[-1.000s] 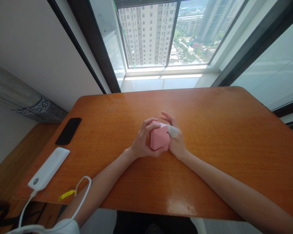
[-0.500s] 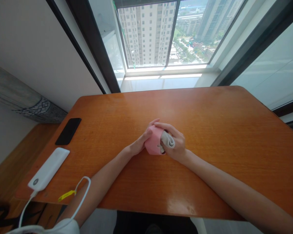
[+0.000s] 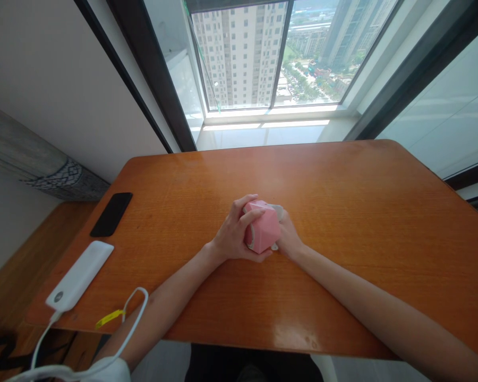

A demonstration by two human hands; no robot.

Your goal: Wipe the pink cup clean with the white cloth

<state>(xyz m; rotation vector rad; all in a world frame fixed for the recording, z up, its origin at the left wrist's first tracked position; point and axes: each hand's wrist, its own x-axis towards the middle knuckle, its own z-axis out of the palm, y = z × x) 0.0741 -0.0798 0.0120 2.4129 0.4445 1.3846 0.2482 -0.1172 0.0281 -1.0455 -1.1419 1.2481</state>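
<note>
A small pink faceted holder [image 3: 266,233], perhaps a paper sleeve, is held up over the middle of the wooden table. My left hand [image 3: 236,233] is closed around it from the left, thumb and fingers spread across its faces. Bits of light grey rolled cloth [image 3: 278,210] stick out at its far right side. There my right hand [image 3: 289,236] grips the cloth, its fingers mostly hidden behind the pink holder. A little pale trim also shows at the holder's left edge.
On the left of the wooden table [image 3: 362,212] lie a black phone [image 3: 111,214] and a white power bank [image 3: 79,275]. A white cable [image 3: 141,313] with a yellow tag [image 3: 110,319] loops over my left forearm. Beyond the far edge is a window [image 3: 263,58].
The pink holder has been turned, so its open end with the rolled cloth now faces away. My left hand has wrapped further round it, and my right hand has slipped behind.
</note>
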